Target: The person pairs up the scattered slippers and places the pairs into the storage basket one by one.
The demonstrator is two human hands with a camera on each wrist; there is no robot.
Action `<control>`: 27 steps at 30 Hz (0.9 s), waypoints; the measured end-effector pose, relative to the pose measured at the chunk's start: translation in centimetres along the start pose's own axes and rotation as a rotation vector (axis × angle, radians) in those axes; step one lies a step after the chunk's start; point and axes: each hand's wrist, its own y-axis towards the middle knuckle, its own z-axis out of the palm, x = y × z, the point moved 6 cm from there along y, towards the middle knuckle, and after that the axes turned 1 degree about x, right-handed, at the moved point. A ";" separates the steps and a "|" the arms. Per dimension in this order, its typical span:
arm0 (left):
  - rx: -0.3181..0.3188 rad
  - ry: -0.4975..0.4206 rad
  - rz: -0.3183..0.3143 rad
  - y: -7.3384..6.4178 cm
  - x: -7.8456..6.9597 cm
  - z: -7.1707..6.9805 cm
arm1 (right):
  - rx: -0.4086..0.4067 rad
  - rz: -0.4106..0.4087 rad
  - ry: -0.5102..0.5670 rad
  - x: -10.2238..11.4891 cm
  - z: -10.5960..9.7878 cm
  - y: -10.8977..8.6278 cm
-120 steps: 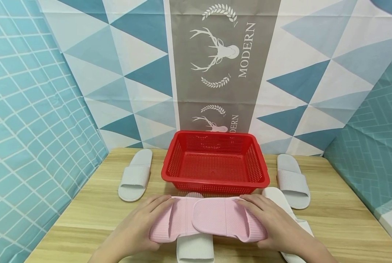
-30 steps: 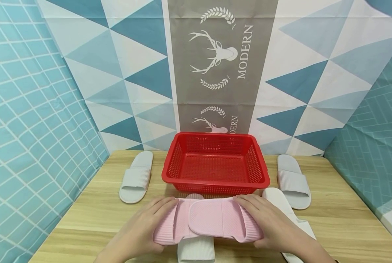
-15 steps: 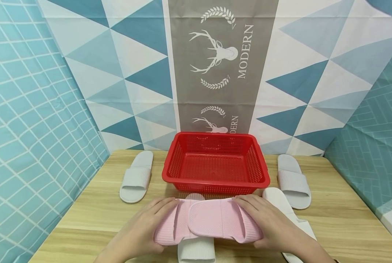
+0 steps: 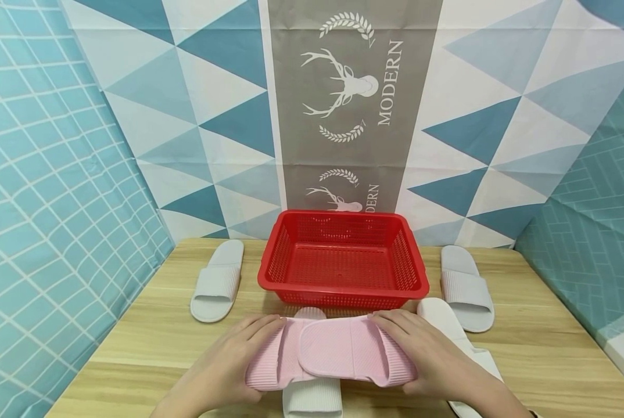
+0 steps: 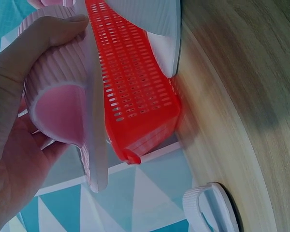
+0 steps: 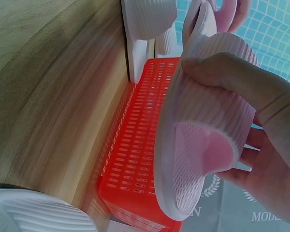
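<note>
Two pink slippers are held up sideways in the head view, their heel ends overlapping at the centre. My left hand (image 4: 233,363) grips the left pink slipper (image 4: 291,348) around its ribbed strap, with the thumb over the strap in the left wrist view. The right pink slipper (image 4: 327,348) lies in front where they overlap, and my right hand (image 4: 427,354) holds it the same way; its strap (image 6: 217,101) shows ribs in the right wrist view. Below them on the table lies a white slipper (image 4: 312,397), partly hidden by the pink pair.
Behind the hands stands an empty red mesh basket (image 4: 343,290) against the patterned backdrop. A pale grey slipper (image 4: 215,284) lies left of it, and another grey slipper (image 4: 466,290) to its right. One more white slipper (image 4: 440,319) is partly covered by my right forearm.
Compared with 4 seconds ago, both hands have come slightly closer together and the pink slippers overlap a little more. Over the last second almost nothing has moved.
</note>
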 end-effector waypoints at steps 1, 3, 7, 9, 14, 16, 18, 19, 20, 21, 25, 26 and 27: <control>-0.003 0.000 0.002 0.0 0.0 0.0 | -0.001 0.000 0.000 0.0 0.0 0.0; -0.013 0.002 0.011 0.0 0.0 -0.1 | 0.007 0.005 0.002 0.0 0.0 0.0; -0.020 0.003 0.024 0.0 0.0 -0.1 | 0.008 0.009 0.002 0.0 0.0 0.0; -0.015 0.001 0.028 0.0 -0.1 -0.1 | -0.003 0.003 0.001 0.1 0.0 0.0; 0.003 -0.010 0.024 -0.1 -0.2 -0.2 | -0.041 -0.024 -0.007 0.4 0.0 -0.1; 0.005 -0.012 0.021 -0.1 -0.2 -0.2 | -0.053 -0.034 -0.008 0.5 0.0 -0.2; 0.006 -0.014 0.019 -0.1 -0.2 -0.2 | -0.062 -0.041 -0.008 0.5 0.0 -0.2; 0.007 -0.016 0.018 -0.1 -0.2 -0.2 | -0.063 -0.041 -0.008 0.5 0.0 -0.2; 0.004 -0.015 0.017 -0.1 -0.2 -0.2 | -0.062 -0.040 -0.009 0.5 0.0 -0.2; 0.001 -0.014 0.019 -0.2 -0.3 -0.3 | -0.063 -0.040 -0.008 0.5 0.0 -0.2; -0.010 -0.010 0.020 -0.2 -0.2 -0.2 | -0.062 -0.038 -0.009 0.5 0.0 -0.2; -0.011 -0.011 0.019 -0.2 -0.2 -0.2 | -0.063 -0.040 -0.010 0.5 0.0 -0.2; -0.008 -0.012 0.018 -0.2 -0.2 -0.2 | -0.064 -0.042 -0.011 0.5 0.0 -0.2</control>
